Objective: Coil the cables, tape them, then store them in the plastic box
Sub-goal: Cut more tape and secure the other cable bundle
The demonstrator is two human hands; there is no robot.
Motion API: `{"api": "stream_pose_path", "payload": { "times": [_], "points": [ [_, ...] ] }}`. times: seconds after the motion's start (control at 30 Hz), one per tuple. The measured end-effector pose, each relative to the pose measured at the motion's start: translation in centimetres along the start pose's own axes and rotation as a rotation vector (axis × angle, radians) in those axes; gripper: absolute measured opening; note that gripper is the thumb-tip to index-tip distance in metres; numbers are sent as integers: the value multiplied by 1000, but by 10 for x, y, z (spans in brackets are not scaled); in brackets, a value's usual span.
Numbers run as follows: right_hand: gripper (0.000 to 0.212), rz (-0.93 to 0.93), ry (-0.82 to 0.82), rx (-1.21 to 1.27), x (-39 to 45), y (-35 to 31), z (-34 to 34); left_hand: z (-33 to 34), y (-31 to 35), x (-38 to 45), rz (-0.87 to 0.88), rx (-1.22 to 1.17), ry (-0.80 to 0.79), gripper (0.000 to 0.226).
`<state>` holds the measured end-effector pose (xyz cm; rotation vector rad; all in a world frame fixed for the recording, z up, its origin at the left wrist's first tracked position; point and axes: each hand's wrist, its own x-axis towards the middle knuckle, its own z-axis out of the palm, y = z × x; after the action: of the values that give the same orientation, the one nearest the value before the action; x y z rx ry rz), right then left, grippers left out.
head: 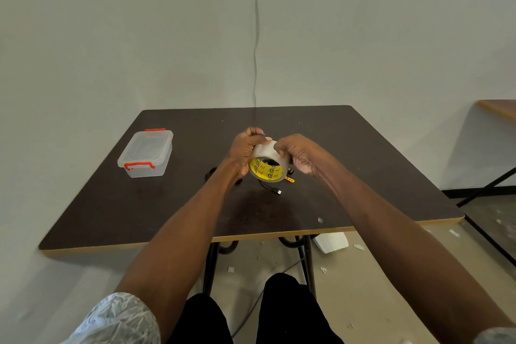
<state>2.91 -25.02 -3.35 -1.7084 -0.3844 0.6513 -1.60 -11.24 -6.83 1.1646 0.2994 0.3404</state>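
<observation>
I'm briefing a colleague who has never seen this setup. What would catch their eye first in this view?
Probably the roll of clear tape with its bright yellow core, held above the middle of the dark table by the left hand and right hand. Next, the lidded clear plastic box with red clasps, on the table's left side. A black cable lies on the table under the hands.
</observation>
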Motion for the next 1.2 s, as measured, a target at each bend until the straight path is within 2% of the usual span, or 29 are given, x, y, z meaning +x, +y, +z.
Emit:
{"api": "stream_pose_path", "payload": {
  "times": [0.13,0.2,0.23,0.4,0.5,0.6,0.73,1.1,1.2],
  "points": [
    [12,-10,-73,82,-1,0,-2,-4,3,1,-2,-15,3,23],
    [36,-4,-100,64,-1,-1,-1,-4,3,0,2,-8,2,22],
    [41,-6,-87,43,-1,-2,0,-3,4,-1,2,-7,-2,22],
    [28,-13,-58,28,-1,-2,5,-3,5,-2,-12,-17,6,23],
    [33,-26,-79,53,-2,-1,4,-6,6,-2,-20,-9,7,22],
    [47,-22,-95,54,0,1,4,-7,8,-2,-7,27,8,21],
    [38,-7,-38,10,4,1,7,-4,8,-4,-4,30,0,20],
    [6,-36,-14,44,1,4,11,-7,8,-6,-65,-69,-4,24],
    [17,-44,-8,54,-1,3,11,-7,9,-7,-68,-90,-4,24]
  ]
}}
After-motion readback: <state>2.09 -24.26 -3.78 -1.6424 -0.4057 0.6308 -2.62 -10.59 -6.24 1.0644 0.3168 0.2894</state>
